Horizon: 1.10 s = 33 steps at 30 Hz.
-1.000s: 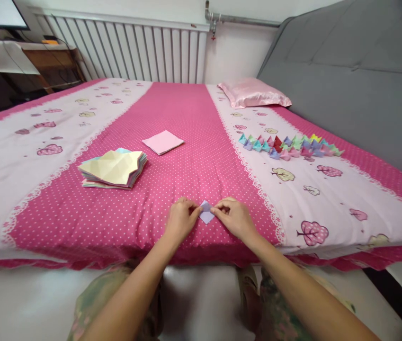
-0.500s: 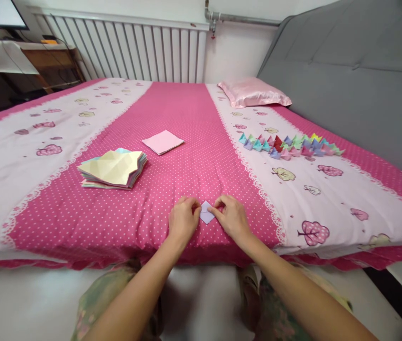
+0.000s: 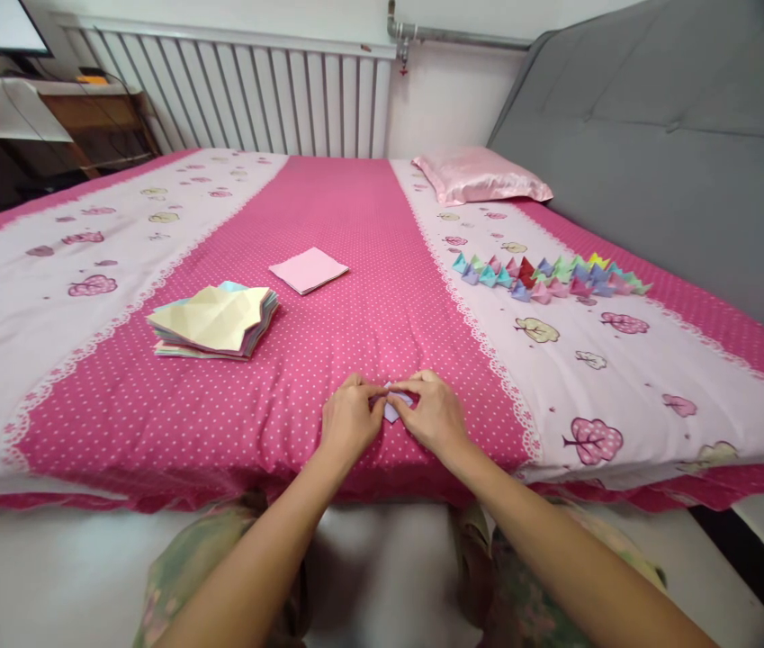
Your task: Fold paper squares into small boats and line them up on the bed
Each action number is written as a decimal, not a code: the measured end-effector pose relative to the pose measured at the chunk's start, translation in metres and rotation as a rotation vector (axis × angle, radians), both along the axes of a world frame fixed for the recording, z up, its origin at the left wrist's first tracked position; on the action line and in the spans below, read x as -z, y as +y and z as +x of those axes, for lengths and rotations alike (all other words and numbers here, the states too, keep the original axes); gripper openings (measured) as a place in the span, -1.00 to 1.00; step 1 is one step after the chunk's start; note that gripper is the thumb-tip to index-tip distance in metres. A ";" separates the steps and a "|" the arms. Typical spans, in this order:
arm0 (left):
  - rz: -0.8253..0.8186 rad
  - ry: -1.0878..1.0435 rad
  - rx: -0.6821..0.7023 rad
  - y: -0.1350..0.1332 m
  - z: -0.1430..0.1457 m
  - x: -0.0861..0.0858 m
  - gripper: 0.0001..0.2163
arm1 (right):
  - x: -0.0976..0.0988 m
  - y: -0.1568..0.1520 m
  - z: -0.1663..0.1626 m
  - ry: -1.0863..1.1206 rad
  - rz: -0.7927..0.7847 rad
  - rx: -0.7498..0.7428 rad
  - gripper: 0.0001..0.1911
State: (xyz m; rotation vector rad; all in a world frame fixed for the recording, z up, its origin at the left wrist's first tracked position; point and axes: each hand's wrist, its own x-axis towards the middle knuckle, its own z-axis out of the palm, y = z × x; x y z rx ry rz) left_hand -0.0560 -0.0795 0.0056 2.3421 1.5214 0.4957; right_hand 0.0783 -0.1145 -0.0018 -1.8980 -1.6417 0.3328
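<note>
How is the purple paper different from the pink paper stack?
The purple paper is smaller; the pink paper stack is bigger.
The purple paper is pale purple, while the pink paper stack is light pink.
The left hand and right hand partly cover the purple paper; nothing covers the pink paper stack.
Both are paper.

My paper [image 3: 390,413] at lower centre is lilac; the bedspread [image 3: 341,211], white-dotted deep pink down the middle; the stack [image 3: 216,319] at left, cream on top.

Two hands [image 3: 353,416] [image 3: 436,416], two paper stacks [image 3: 216,319] [image 3: 310,270]
</note>
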 end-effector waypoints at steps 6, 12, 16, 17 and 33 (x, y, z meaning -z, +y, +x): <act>-0.066 -0.042 -0.003 0.005 0.000 0.001 -0.74 | -0.003 -0.001 0.001 0.014 -0.023 -0.026 -0.75; -0.132 -0.073 0.005 0.012 -0.002 0.002 -0.72 | -0.001 0.000 0.009 0.071 -0.013 -0.087 -0.65; -0.134 -0.113 0.036 0.013 -0.004 0.002 -0.64 | 0.003 0.002 0.012 0.087 0.017 -0.115 -0.57; -0.136 -0.121 0.040 0.013 -0.004 0.002 -0.62 | 0.004 0.002 0.013 0.086 0.019 -0.119 -0.55; 0.009 -0.096 0.307 0.004 -0.023 -0.004 -0.58 | -0.003 -0.003 0.031 0.114 0.076 -0.369 -0.56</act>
